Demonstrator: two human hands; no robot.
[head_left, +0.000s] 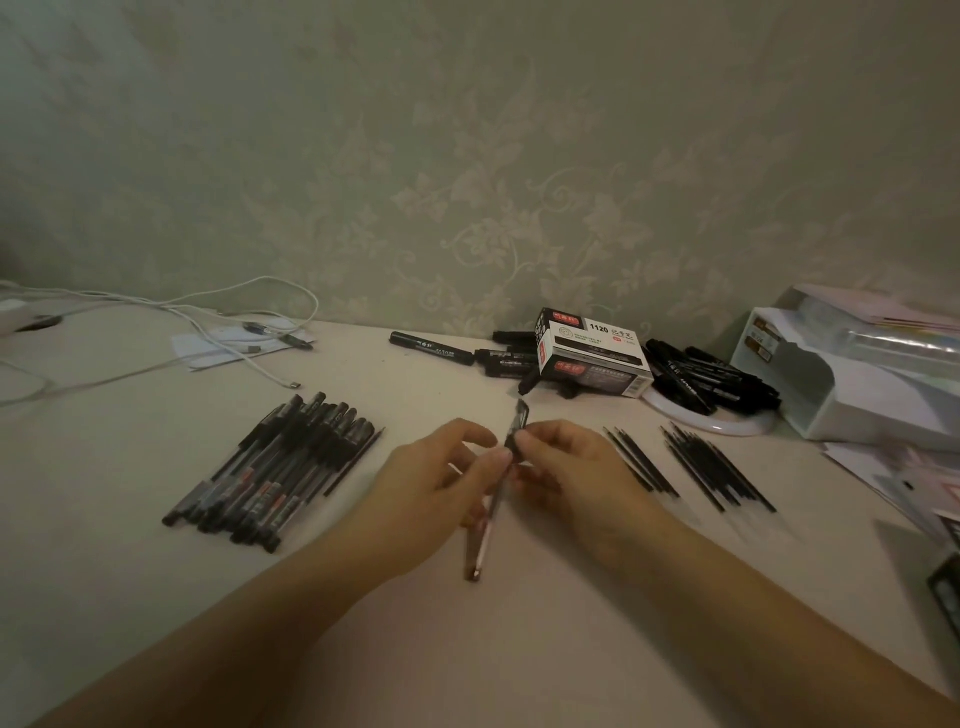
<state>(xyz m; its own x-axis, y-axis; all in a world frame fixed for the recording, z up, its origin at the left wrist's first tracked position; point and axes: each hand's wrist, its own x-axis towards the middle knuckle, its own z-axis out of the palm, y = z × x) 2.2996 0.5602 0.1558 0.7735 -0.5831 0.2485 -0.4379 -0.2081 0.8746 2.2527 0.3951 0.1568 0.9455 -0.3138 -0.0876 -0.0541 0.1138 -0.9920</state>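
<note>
A slim gel pen (485, 530) with a clear barrel and a black cap (518, 426) is held over the middle of the pale table (130, 545). My left hand (431, 488) pinches the barrel just below the cap. My right hand (566, 467) pinches the cap end between thumb and fingers. The pen's lower end points toward me. A pile of capped black pens (275, 473) lies to the left of my hands. Two groups of thin black refills (641, 462) (717, 467) lie to the right.
A marker box labelled 1120 (595, 356) stands at the back with loose black markers (711, 379) around it, some on a white round dish (727, 426). A white organiser (852, 374) fills the right. White cables (208, 317) and papers lie at the back left.
</note>
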